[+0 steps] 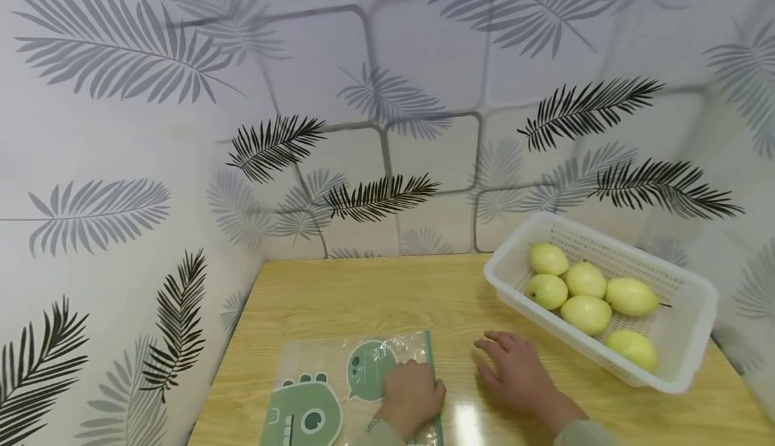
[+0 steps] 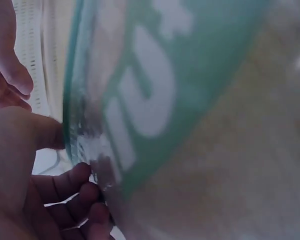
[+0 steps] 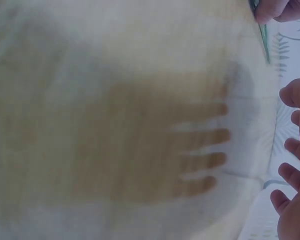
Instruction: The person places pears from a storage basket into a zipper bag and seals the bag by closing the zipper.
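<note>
**Your left grip [image 1: 413,393] is pinching the bag [image 1: 363,368]; your right grip [image 1: 517,373] is holding nothing**

Head view: the clear bag with its green cartoon print is lying flat on the desk [image 1: 363,291], left of your right grip. Your left grip is pinching its right edge, at the green strip [image 1: 430,348]. For a sure hold, you should probably be pinching lightly and close to that strip, so the thin film isn't creasing or slipping. No contents are showing in the bag. The white basket [image 1: 684,318] is standing at the right, carrying six visible yellow fruits [image 1: 586,315], one lying apart near the front wall.

Left wrist view: your thumb and fingers are closing on the bag's edge from both sides. Blurred white lettering [image 2: 159,100] is showing beside them.

Right wrist view: your right grip's fingers are standing apart, touching nothing visible; your left grip is pinching the strip at the top.
</note>
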Motion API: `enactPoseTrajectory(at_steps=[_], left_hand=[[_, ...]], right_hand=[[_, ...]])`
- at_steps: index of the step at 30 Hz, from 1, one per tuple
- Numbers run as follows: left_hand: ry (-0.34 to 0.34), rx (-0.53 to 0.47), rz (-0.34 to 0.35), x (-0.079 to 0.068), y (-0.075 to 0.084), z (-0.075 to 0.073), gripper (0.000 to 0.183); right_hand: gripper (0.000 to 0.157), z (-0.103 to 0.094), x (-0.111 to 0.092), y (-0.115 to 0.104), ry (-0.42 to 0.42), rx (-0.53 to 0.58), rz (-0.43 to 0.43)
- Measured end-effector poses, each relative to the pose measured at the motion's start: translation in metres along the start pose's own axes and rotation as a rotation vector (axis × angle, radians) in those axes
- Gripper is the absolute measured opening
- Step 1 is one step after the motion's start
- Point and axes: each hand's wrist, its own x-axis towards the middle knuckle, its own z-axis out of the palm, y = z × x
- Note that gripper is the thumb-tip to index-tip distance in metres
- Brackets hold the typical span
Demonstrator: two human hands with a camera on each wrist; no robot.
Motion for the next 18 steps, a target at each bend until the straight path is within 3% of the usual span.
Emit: enactPoseTrajectory(at_steps=[6,13,18], left_hand=[[-0.002,-0.044,0.006,-0.003,-0.005,-0.001,0.033],[0.048,-0.308,0.011,-0.013,-0.012,-0.014,0.035],[0.095,-0.396,0.026,-0.019,-0.016,-0.027,0.038]], right_hand=[[0.038,0.012,-0.006,-0.009,-0.04,0.014,0.016],[0.035,0.019,0.006,-0.032,-0.068,0.097,0.013],[0.033,0.02,0.017,-0.052,-0.084,0.194,0.042]])
